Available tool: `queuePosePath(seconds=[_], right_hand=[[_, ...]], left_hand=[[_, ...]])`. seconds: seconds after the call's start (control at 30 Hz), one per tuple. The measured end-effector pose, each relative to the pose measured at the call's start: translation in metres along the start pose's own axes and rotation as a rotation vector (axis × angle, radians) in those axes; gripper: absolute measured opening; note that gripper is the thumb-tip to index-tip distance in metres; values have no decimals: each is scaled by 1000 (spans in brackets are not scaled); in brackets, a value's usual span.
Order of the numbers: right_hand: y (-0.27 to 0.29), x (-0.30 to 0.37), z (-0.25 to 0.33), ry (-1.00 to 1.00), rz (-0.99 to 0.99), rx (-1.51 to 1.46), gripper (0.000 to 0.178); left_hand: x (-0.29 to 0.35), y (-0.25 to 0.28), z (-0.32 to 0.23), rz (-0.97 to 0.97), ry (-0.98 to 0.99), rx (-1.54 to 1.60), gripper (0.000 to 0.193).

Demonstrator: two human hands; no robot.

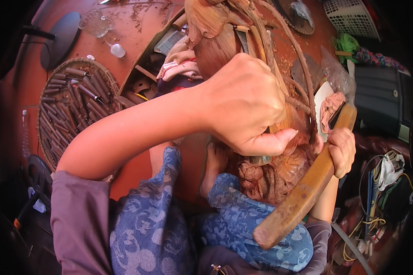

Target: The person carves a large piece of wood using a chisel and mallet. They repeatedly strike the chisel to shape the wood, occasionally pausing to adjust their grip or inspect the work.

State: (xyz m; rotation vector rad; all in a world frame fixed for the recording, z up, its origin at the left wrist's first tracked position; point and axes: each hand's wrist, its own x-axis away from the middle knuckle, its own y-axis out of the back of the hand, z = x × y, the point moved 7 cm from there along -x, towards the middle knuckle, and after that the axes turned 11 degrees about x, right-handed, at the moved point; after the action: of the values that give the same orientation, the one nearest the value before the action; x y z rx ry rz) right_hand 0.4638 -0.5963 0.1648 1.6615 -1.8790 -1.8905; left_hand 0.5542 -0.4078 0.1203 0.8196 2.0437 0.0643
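My left hand is closed in a fist above a reddish-brown wood carving. The round end of a chisel handle shows beneath that fist; most of the tool is hidden by the hand. On the right, my right hand wraps round a thick wooden mallet, a plain squared bar slanting down over my right knee. The carving rises away from me between my hands, with curved branch-like parts and a broad smooth upper part. Its lower part has detailed knobbly shapes.
At the left, a round woven basket holds many wooden-handled tools. A tray of cloths and scraps lies behind the carving. A black fan base stands far left; a dark case and tangled cords lie right.
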Motion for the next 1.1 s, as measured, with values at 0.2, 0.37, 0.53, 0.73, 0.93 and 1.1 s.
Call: queuePosePath(seconds=[0.2, 0.37, 0.53, 0.73, 0.93, 1.1], right_hand=[[2, -1, -2, -117, 14, 48, 30], [-8, -13, 3, -144, 164, 114, 29], [-4, -16, 17, -119, 141, -4, 33], [-2, -20, 19, -99, 193, 45, 36], [-3, -24, 19, -99, 185, 25, 39], [0, -24, 16, -88, 185, 28, 39]], left_hand=[[-3, 8, -3, 70, 6, 38, 36], [-12, -4, -12, 206, -12, 11, 33], [-7, -37, -39, 205, -2, 100, 33], [10, -36, -29, 199, 90, 57, 30], [4, -37, -22, 97, 56, -2, 32], [-4, -37, -25, 78, 42, -19, 32]])
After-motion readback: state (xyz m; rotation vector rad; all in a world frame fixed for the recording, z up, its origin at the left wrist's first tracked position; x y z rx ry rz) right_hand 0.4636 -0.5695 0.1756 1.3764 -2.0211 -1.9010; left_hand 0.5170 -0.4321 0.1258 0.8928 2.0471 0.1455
